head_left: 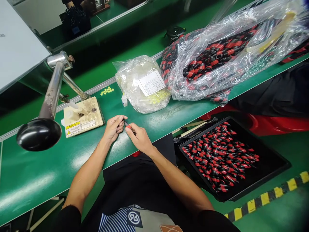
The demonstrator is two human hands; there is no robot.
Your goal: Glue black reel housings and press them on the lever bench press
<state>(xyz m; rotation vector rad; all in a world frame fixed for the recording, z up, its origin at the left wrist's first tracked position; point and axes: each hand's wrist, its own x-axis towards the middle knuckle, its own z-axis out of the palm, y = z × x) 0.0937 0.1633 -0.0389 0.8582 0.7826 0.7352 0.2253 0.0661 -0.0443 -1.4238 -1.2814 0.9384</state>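
Note:
Over the front part of the green table, my left hand [114, 128] has its fingers closed on a small dark piece that is too small to make out. Close beside it on the right, my right hand [138, 137] pinches a small red and black part [128, 126], its tip pointing toward my left fingers. Several small yellow pieces [107, 91] lie on the table beyond my hands. A small white bottle [124, 100] stands by a clear bag [145, 84] with a white label and yellow pieces inside.
A hand press with a black knob [39, 134] and a cream base [84, 117] stands at the left. Large plastic bag [207, 64] of red-black parts lies at the back right. Black tray [270, 161] of similar parts sits low at the right.

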